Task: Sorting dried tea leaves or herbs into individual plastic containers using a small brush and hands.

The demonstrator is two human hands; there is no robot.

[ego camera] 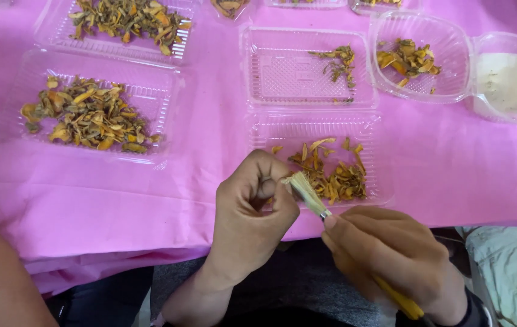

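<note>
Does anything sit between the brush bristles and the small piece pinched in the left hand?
Nothing visible does. The brush, held by the right hand, has its bristles right against the left hand fingertips. The pinched piece itself is mostly hidden by those fingers.

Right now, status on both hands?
Left hand pinching a small piece. Right hand holding brush, bristles at the piece. Clear tray of dried orange pieces just beyond.
</note>
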